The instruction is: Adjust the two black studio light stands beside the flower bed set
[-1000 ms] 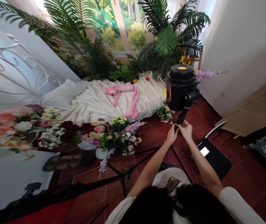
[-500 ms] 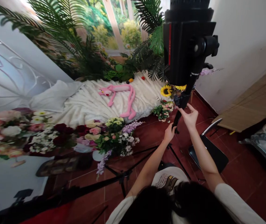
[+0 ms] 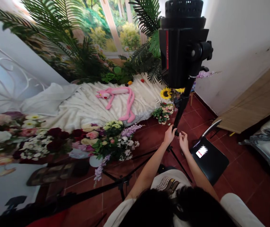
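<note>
A black studio light (image 3: 182, 53) is mounted at the top of a light stand (image 3: 179, 115), its pole slanting down toward me. My left hand (image 3: 169, 136) is wrapped round the lower part of the pole. Just to its right, my right hand (image 3: 183, 142) has its fingers pinched at a small black knob (image 3: 177, 132) on the stand; how firm the contact is cannot be made out. The stand's spread legs (image 3: 176, 159) show below my hands.
A black folding chair (image 3: 212, 164) with a lit phone (image 3: 200, 153) on it stands to the right. Artificial flowers (image 3: 111, 138) line the left, before a white fur cover (image 3: 78, 104) bearing a pink plush toy (image 3: 120, 91). Another tripod (image 3: 87, 192) crosses the lower left.
My right hand has come down from the upper clamp on the pole to the lower knob beside my left hand. The left hand stays on the pole. The phone on the chair has come into sight.
</note>
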`<state>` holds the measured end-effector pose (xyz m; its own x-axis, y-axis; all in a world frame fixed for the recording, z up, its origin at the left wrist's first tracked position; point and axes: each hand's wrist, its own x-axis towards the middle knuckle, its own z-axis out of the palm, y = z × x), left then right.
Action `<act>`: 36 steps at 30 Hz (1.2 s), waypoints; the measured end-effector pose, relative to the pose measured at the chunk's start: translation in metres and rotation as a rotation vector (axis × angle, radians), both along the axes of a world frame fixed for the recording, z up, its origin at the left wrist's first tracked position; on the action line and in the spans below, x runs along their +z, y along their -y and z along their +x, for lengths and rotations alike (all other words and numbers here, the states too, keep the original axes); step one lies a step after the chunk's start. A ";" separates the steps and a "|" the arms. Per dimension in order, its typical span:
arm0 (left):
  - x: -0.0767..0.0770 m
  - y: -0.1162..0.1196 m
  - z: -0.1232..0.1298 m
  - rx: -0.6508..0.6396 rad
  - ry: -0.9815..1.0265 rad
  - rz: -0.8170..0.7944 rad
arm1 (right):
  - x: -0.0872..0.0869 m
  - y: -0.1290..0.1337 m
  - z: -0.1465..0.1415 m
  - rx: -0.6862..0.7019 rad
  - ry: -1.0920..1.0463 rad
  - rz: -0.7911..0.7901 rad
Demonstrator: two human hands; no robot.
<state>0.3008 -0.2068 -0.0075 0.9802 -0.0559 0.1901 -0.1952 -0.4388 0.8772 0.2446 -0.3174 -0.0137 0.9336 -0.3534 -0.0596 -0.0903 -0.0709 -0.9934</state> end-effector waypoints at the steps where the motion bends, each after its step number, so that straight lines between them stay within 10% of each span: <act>1: 0.000 0.000 0.000 0.000 -0.008 0.001 | 0.001 -0.003 0.004 -0.006 -0.026 0.123; 9: -0.005 0.001 0.000 -0.005 0.020 -0.026 | 0.015 -0.002 0.031 -0.085 -0.455 1.271; 19: -0.001 -0.040 -0.005 -0.128 0.087 -0.169 | -0.004 -0.037 0.011 -0.249 -0.564 1.280; 26: 0.015 -0.157 -0.061 0.580 0.207 -0.205 | -0.002 -0.111 0.027 0.035 -0.639 1.113; 36: 0.030 -0.282 -0.214 1.497 0.275 0.020 | 0.039 -0.297 0.000 0.993 -0.694 0.635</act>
<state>0.0869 0.0754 0.0224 0.0707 0.9215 0.3819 0.2746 -0.3861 0.8807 0.2444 -0.0201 0.0258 0.4883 0.7049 -0.5144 -0.7577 0.0501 -0.6507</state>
